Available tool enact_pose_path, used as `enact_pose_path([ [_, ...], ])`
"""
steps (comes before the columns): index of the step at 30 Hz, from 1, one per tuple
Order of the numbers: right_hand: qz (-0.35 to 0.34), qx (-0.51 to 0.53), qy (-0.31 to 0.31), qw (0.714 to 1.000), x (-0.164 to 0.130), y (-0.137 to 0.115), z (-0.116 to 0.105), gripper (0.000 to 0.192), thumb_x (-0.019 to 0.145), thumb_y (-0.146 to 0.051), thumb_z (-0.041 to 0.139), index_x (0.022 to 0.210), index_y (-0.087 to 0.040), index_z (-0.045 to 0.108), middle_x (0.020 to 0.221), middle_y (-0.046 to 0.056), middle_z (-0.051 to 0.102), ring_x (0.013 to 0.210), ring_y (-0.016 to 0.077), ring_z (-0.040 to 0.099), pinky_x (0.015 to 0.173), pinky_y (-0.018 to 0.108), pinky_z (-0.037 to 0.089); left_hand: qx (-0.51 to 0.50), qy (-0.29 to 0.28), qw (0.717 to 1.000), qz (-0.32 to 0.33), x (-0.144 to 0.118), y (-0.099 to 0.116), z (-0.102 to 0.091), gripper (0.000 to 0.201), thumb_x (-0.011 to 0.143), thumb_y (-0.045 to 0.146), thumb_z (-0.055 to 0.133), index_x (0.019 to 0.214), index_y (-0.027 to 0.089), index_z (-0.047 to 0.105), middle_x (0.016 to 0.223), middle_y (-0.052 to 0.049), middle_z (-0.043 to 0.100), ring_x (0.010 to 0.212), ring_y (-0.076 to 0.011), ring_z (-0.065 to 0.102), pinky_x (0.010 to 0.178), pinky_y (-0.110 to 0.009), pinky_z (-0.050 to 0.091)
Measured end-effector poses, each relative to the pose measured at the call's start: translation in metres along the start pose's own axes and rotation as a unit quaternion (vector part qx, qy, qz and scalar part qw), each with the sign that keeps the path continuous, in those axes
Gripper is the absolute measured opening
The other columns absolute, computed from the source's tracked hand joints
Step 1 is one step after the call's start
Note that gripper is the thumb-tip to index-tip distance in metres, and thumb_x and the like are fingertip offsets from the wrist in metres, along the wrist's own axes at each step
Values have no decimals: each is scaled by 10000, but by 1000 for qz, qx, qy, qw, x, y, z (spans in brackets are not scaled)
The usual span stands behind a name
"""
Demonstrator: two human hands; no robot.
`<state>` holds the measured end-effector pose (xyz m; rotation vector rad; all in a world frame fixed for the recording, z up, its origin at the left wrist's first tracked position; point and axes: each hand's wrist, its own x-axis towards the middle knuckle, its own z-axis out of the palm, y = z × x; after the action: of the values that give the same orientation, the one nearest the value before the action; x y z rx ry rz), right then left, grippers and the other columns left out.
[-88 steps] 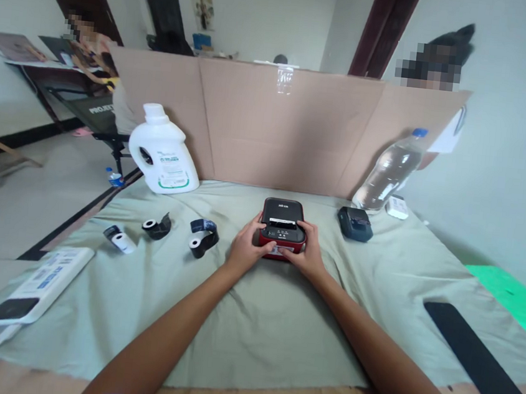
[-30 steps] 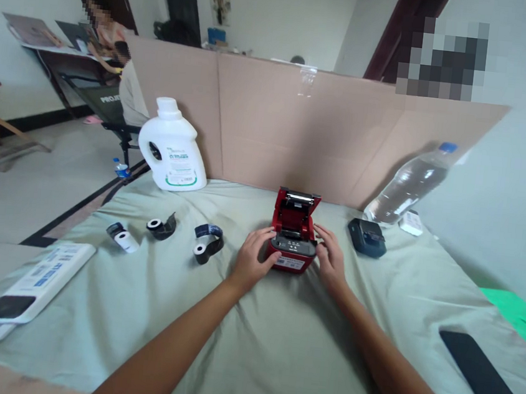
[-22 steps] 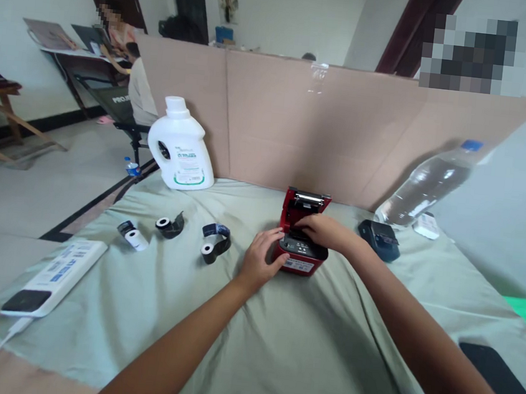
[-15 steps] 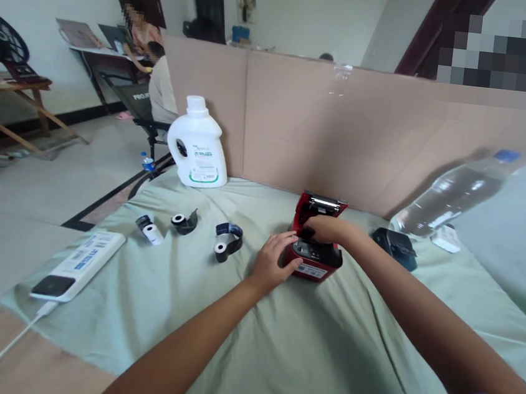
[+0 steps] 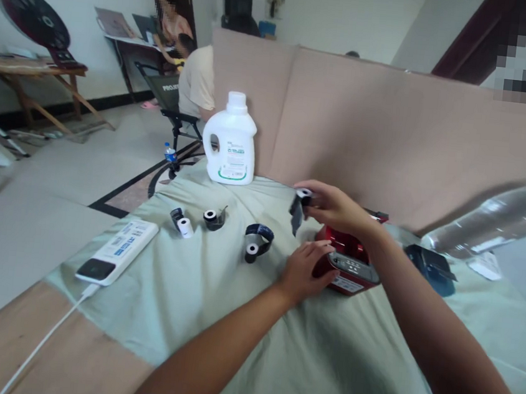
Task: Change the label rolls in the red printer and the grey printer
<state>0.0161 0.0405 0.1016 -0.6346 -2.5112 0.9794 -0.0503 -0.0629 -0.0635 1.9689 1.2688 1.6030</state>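
Green cloth (image 5: 214,305) covers the table I am watching. From the left: a white power strip (image 5: 119,251), then three loose label rolls, one white (image 5: 183,225), one dark (image 5: 214,217), one with a dark unwound tail (image 5: 257,242), with a white jug (image 5: 230,140) behind them. Left hand (image 5: 305,269) lies curled against the front left corner of the red printer (image 5: 352,270), steadying it. Right hand (image 5: 335,206) hangs above the printer, thumb and fingers pinching a small roll (image 5: 299,206) with a dark strip dangling, held in the air just left of the machine. A dark second printer (image 5: 429,264) and a clear bottle (image 5: 495,221) sit at right.

Progress, my estimate: lid open, roll out of the bay; fitting another roll and closing remain.

Against half a second ago: right hand was down inside the open bay; now it is lifted clear with the roll.
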Motion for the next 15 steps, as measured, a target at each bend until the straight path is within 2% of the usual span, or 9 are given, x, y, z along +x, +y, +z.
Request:
enact_pose_path([
  [2,-49,-69,-10,996,47,-2,35,355,812,-225,658,1164,-192,632,1019,42,714,851,190,674,788,306,500,1,-5,1000,-3,1,-2,1,408,888,421,661,1237,219,595,1342,-91,648,1230,-280,596,1084,-463,473],
  [4,-70,-141,-35,987,85,1,70,312,798,-193,689,1108,-184,654,1030,44,721,911,198,664,818,295,474,-2,-12,1000,-18,1,-4,2,384,868,414,673,1187,206,623,1249,-99,689,1180,-302,622,1039,-472,495],
  [8,-39,-274,-103,955,125,12,122,302,819,-207,693,1120,-216,670,1075,68,727,964,231,664,765,282,443,-23,-40,997,-58,0,-4,0,328,830,405,689,1096,214,665,1087,-91,739,1096,-333,667,951,-458,536],
  [10,-8,-334,-138,932,132,16,136,322,827,-228,696,1148,-237,680,1118,89,725,968,256,673,724,290,437,-48,-35,996,-66,-2,-3,-1,393,819,374,689,1180,226,644,1142,-89,733,1118,-332,668,935,-437,543],
  [12,17,-367,-173,914,133,17,141,343,840,-224,693,1181,-256,696,1177,98,716,1000,269,677,722,295,440,-68,-20,996,-62,-3,-3,-3,493,821,346,675,1293,226,594,1232,-96,707,1155,-330,658,934,-425,545],
  [15,40,-360,-168,917,125,10,131,436,912,-284,652,1348,-282,643,1259,104,695,1076,281,662,783,315,453,-51,-32,996,-60,-3,-5,-2,410,822,370,673,1192,193,649,1151,-115,728,1104,-355,676,918,-452,553],
])
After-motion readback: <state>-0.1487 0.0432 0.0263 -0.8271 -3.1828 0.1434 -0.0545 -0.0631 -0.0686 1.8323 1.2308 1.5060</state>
